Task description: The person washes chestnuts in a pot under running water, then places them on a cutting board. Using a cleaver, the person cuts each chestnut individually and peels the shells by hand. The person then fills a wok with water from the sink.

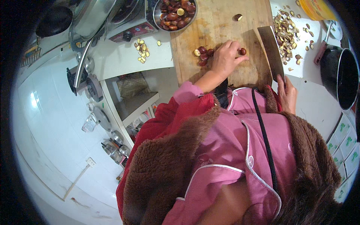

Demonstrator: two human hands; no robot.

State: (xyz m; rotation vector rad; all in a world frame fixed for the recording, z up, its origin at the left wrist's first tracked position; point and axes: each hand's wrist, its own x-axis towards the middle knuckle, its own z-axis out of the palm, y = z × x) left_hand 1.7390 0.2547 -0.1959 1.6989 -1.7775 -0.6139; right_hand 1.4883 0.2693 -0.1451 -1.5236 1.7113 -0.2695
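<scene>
My left hand [227,57] is over the wooden cutting board [197,76], a brown chestnut [242,51] between its thumb and fingers. Just left of that hand lies a small group of chestnuts [203,57], one showing a pale cut face. My right hand [287,94] grips a broad-bladed cleaver [272,50] by its handle, which the fingers mostly hide. The blade extends over the right side of the board, apart from the held chestnut. Farther back on the board rests a single chestnut [238,17] with a pale cut patch.
A metal bowl of chestnuts [178,15] stands at the back left, near a stove [133,31]. Pale cut pieces [142,50] lie left of the board; a pile of trimmings [285,33] lies right. Farther right are a red-handled knife [323,46] and a dark pot [334,70].
</scene>
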